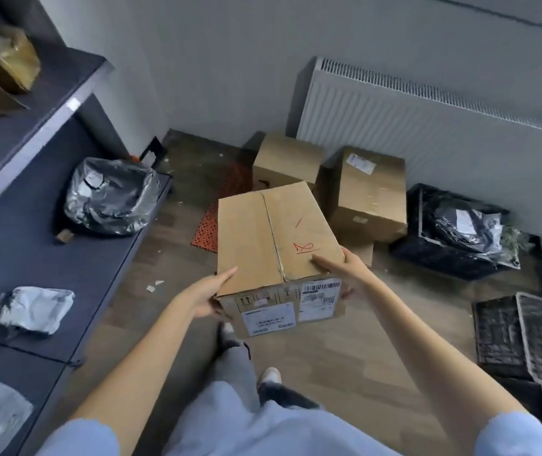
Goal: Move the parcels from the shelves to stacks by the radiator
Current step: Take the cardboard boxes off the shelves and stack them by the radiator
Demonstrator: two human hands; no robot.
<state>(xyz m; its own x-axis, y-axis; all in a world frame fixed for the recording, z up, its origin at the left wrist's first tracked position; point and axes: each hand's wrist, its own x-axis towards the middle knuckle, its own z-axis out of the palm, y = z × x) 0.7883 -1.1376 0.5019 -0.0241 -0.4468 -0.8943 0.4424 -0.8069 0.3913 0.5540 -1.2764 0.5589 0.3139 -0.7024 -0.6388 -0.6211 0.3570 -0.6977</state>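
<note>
1. Parcel in the hands: a brown cardboard box (276, 245) is held in the air above the wooden floor (345, 350), in front of the person's legs, between the shelves (65, 251) on the left and the radiator (427, 126) on the right.
2. Its long axis runs away from the person, toward the corner of the room, and the far end is turned slightly to the right. The top face is nearly level.
3. A taped seam goes along the top, with a red handwritten mark beside it (I cannot read it). The near end carries white shipping labels with a barcode and small handling symbols.
4. The left hand (207, 294) grips the near left corner, its fingers closed against the box. The right hand (342, 268) holds the near right corner, thumb lying on the top.
5. Two other cardboard boxes (370, 195) stand on the floor just beside the radiator.
</note>
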